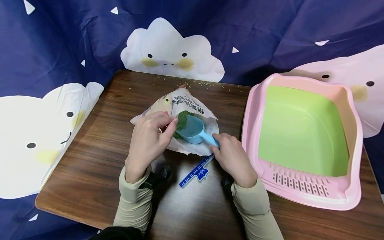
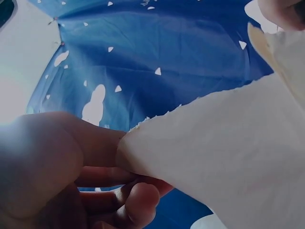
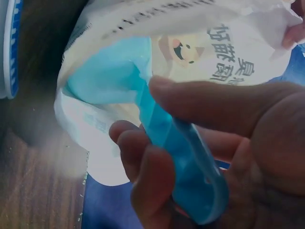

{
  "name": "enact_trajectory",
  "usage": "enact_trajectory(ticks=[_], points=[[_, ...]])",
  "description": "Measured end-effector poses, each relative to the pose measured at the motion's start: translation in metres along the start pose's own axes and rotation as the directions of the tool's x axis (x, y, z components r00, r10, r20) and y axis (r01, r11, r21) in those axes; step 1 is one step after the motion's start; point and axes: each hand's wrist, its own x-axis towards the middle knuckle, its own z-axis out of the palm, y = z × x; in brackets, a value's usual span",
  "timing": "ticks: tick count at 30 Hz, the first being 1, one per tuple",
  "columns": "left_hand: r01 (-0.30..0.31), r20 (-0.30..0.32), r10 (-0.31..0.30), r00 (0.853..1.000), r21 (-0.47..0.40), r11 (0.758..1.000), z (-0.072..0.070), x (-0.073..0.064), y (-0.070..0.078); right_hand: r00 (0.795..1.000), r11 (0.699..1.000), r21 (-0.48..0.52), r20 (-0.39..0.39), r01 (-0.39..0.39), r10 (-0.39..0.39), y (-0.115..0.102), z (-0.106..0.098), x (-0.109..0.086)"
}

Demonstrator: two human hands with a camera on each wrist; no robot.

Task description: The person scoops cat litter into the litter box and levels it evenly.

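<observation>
A white printed bag (image 1: 192, 101) stands open in the middle of the table, with green granules (image 1: 183, 120) inside its mouth. My left hand (image 1: 147, 141) pinches the torn edge of the bag between thumb and fingers; the left wrist view shows the white bag wall (image 2: 205, 138) stretching away from that pinch. With my right hand (image 1: 235, 160) I grip the handle of a light-blue scoop (image 1: 193, 131). The scoop's bowl is in the bag's mouth, against the granules. Seen from the right wrist, fingers and thumb wrap the ridged blue handle (image 3: 167, 143).
To the right stands a pink litter box (image 1: 303, 195) with a green inner floor and a slotted front ledge. A blue ruler-like strip (image 1: 195, 173) lies in front of the bag. Small pale bits (image 1: 207, 83) are scattered along the table's back edge, before a dark-blue cloud-patterned curtain (image 1: 255, 23).
</observation>
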Motion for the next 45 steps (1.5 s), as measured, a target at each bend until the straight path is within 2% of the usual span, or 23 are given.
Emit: enact_trajectory(ticks=[11,26,33,38,45], points=[[0.014,-0.01,-0.014,1.0,-0.008,1.0,0.0,0.0,-0.001,0.998,0.999,0.006,-0.05,0.037,-0.036,0.0,0.015,0.007],[0.001,-0.007,-0.001,1.0,-0.013,1.0,0.002,-0.001,-0.002,0.983,0.994,-0.009,-0.147,0.111,-0.111,-0.002,0.034,0.016],[-0.007,-0.01,0.007,1.0,-0.01,1.0,0.002,0.001,0.0,0.976,0.991,-0.076,-0.183,0.106,-0.118,-0.007,0.039,0.019],[-0.01,-0.007,0.01,1.0,-0.019,1.0,0.003,0.0,-0.001,0.971,0.989,-0.026,-0.187,0.145,-0.148,-0.007,0.043,0.022],[-0.006,-0.005,0.006,1.0,-0.018,1.0,0.003,-0.001,-0.001,0.978,0.988,0.066,-0.167,0.138,-0.125,-0.002,0.05,0.026]])
